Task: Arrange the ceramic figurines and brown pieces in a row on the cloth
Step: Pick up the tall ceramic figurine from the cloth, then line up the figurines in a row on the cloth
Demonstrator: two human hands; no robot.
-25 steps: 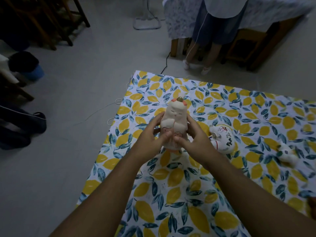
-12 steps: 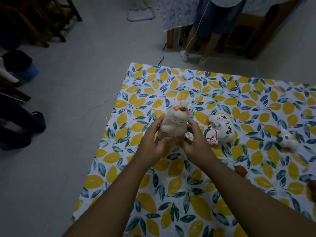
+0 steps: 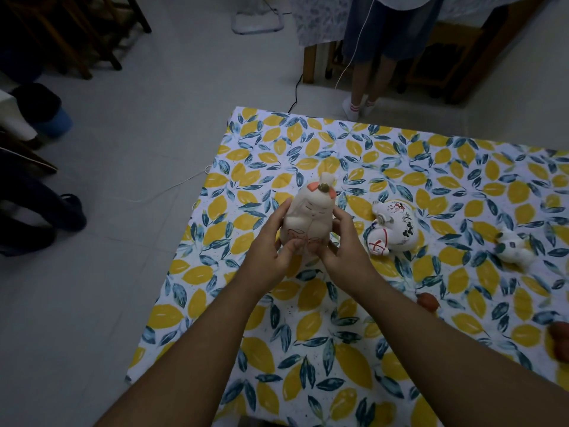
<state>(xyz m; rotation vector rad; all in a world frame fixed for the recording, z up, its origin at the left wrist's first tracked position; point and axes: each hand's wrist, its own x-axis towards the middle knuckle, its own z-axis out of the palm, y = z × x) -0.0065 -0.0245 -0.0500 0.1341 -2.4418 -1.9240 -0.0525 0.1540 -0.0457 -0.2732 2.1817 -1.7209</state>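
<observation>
A tall white ceramic figurine (image 3: 309,215) with orange ears and a painted face is held upright between both hands, low over the left part of the leaf-patterned cloth (image 3: 308,349). My left hand (image 3: 271,251) grips its left side and my right hand (image 3: 341,248) its right side. To the right, a white cat figurine (image 3: 392,229) lies on its side on the cloth. Further right rests a small white figurine (image 3: 512,246). Two brown pieces lie nearer me, one (image 3: 427,301) by my right forearm and one (image 3: 560,342) at the right edge.
The cloth lies on a pale tiled floor (image 3: 123,272). A person's legs (image 3: 369,72) stand beyond the cloth's far edge, beside a wooden table (image 3: 480,57). A thin cord (image 3: 172,189) runs off the cloth's left side. Dark chairs and bags sit at far left.
The view has shifted, bringing the brown pieces at the right into sight. Both hands stay on the tall figurine, which has sunk closer to the cloth.
</observation>
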